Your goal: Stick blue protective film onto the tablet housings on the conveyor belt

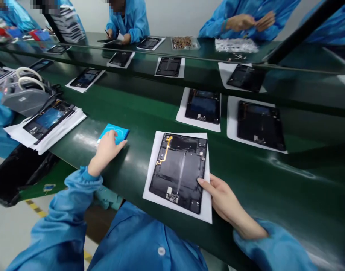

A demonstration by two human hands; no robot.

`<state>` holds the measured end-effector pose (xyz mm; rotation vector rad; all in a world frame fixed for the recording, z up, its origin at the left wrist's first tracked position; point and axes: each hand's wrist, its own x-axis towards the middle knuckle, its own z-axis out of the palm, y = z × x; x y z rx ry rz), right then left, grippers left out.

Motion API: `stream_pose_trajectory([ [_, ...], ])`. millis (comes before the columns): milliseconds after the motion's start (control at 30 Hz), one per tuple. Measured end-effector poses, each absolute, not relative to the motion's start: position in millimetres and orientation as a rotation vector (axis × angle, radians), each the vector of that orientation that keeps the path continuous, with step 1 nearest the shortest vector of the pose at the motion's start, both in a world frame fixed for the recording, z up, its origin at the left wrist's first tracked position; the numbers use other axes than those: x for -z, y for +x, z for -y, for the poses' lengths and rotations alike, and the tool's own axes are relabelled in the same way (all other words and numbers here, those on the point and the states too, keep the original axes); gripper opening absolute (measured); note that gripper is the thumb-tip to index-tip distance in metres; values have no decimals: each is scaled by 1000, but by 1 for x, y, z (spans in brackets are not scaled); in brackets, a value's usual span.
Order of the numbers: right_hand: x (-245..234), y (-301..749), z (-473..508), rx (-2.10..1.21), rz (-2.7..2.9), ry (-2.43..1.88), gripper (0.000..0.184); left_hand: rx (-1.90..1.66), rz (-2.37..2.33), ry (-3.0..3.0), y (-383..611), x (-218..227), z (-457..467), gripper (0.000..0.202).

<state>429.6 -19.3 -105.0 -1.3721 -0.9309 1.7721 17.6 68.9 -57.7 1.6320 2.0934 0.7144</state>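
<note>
Before me a black tablet housing (175,173) lies on a white paper sheet (151,188), its inside facing up. A yellow-orange flex cable (167,150) runs along its upper left, and a thin grey strip crosses the middle. My right hand (221,194) grips the right edge, thumb on top of the housing and fingers beneath the paper. To the left, my left hand (106,148) rests over a flat bright blue packet (120,132). Its thumb is spread away from the fingers, and some fingertips touch the packet's top.
More tablet housings on paper, such as one housing (203,106) and another (261,124), line the green table (138,101). Left are a stack of papers (62,131) under a housing and a grey machine (28,96). Co-workers in blue sit opposite; a sleeve (1,113) shows at left.
</note>
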Motion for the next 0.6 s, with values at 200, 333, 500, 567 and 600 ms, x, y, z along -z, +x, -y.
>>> stream_pose_trajectory([
  [200, 106, 459, 25, -1342, 1232, -1742, 71, -452, -1888, 1620, -16, 54, -110, 25],
  [333, 85, 451, 33, -469, 1488, -1852, 52, -447, -1772, 1593, -19, 50, -111, 24],
  [500, 50, 345, 54, -795, 1588, -1380, 25, -705, -1898, 1677, -10, 20, -76, 24],
  [567, 43, 286, 60, -1036, 1592, -1202, 38, -833, -1947, 1726, -6, 6, -31, 25],
  [600, 42, 258, 61, -1135, 1598, -1130, 48, -903, -1971, 1739, -7, 1, -4, 27],
])
